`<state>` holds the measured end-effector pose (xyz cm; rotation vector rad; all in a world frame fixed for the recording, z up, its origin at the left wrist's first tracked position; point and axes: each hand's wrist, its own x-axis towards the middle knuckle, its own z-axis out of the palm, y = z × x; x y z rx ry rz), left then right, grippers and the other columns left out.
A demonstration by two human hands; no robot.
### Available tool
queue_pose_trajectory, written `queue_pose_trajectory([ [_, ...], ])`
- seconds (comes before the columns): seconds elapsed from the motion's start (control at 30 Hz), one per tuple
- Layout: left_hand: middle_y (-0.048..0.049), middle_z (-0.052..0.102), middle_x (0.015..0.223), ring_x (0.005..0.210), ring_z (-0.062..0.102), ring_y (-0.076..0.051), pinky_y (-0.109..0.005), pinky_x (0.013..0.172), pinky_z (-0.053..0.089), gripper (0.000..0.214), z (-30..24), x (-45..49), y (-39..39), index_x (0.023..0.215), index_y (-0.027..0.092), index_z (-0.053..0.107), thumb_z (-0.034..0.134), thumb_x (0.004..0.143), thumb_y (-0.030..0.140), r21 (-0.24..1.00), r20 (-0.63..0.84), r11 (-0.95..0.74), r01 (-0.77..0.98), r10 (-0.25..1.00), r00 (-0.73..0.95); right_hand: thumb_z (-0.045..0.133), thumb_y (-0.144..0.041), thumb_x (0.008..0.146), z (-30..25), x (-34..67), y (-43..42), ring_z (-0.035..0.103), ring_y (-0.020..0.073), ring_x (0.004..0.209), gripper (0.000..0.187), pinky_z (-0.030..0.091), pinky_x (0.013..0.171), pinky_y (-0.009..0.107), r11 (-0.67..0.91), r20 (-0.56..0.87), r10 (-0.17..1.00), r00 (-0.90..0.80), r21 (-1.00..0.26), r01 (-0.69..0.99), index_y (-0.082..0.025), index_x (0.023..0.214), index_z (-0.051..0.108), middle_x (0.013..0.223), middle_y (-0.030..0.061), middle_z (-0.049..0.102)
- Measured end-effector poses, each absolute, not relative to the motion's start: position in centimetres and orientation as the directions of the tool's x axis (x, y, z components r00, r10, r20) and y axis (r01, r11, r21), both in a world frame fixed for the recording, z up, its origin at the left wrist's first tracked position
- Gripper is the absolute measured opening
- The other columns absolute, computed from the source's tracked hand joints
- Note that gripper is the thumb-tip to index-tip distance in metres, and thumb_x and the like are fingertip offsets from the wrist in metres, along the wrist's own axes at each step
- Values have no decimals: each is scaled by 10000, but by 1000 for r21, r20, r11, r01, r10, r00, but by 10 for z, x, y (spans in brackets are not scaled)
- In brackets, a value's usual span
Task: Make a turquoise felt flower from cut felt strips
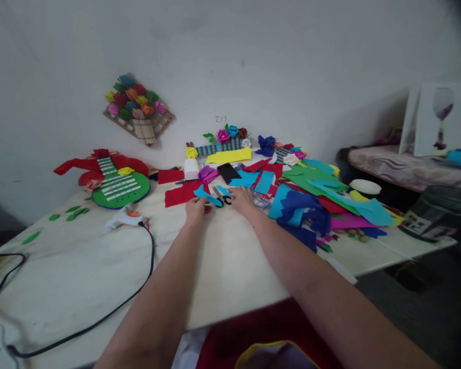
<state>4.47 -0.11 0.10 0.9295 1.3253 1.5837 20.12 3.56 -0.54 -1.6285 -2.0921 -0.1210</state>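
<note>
My left hand (195, 208) pinches a bright blue piece of crepe paper (206, 195) over the table. Close by on the right, my right hand (242, 199) lies palm down, fingers stretched out at a small blue scrap (222, 190). Between both hands are scissors (218, 195) with black handles, their blades pointing away from me. The handles lie right beside my right fingers; whether they touch is hard to see. Behind my left hand is a red paper sheet (175, 197). A dark phone (228, 173) rests farther back.
A white glue gun (125, 218) with a black cord lies at left, near a green round craft piece (128, 192) and loose green leaves (77, 213). Coloured paper (311, 182) is heaped at right, beside a glass jar (438, 215). A yellow strip (229, 156) is near the wall.
</note>
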Motion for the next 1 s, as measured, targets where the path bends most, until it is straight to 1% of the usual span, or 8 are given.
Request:
queue_pose_trajectory([
  [0.13,-36,592,546,389,534,-144,-274,442,424,155,1,44,-1,630,123,564,575,514,226,987,13,-71,-148,933,-359,392,-228,836,-7,202,36,506,201,1013,410,293,867,332,334,380,888,-259,-144,932,-291,1226,503,1042,59,641],
  [0.23,-40,589,548,401,541,-150,-279,448,424,154,2,44,-2,622,123,561,575,509,227,984,17,-79,-161,936,-352,366,-225,849,-7,204,37,502,216,1017,396,269,884,364,277,366,904,-221,-108,955,-261,1213,518,1015,82,651],
  [0.33,-36,585,551,411,546,-154,-283,453,428,159,2,44,-2,617,124,559,576,504,235,981,29,-93,-169,938,-344,361,-230,858,-6,206,39,491,217,1037,377,258,895,373,231,349,920,-176,-120,966,-257,1185,545,1036,86,645],
  [0.47,-34,587,544,403,542,-151,-281,449,428,167,1,44,-1,635,128,560,575,510,238,982,23,-84,-167,941,-338,346,-281,879,-6,205,41,467,180,1088,383,266,917,323,350,355,893,-276,-166,922,-310,1230,496,1145,31,603],
  [0.6,-36,588,537,398,541,-149,-262,424,411,150,0,44,-1,633,133,553,568,521,232,984,13,-74,-163,937,-349,317,-319,893,-7,200,40,471,185,1086,393,261,934,331,410,334,877,-347,-143,901,-300,1257,465,1144,34,605],
  [0.7,-38,591,550,396,540,-147,-263,419,412,141,0,44,-1,625,132,550,567,524,228,983,14,-77,-166,936,-351,316,-298,890,-7,200,39,484,209,1064,392,278,917,353,343,376,885,-273,-132,930,-275,1244,484,1111,49,621],
  [0.87,-42,597,566,404,548,-152,-265,416,419,147,-2,43,2,623,127,558,568,519,230,983,21,-84,-163,935,-353,345,-219,864,-4,210,41,509,213,1023,365,330,858,336,148,385,921,-57,-211,966,-232,1154,566,1104,71,616],
  [1.0,-40,594,554,392,541,-149,-268,418,431,150,-2,43,3,617,125,561,574,512,231,982,18,-84,-170,934,-356,362,-258,864,-6,214,44,488,242,1031,346,325,865,371,77,386,922,12,-212,974,-209,1120,589,1133,104,581],
])
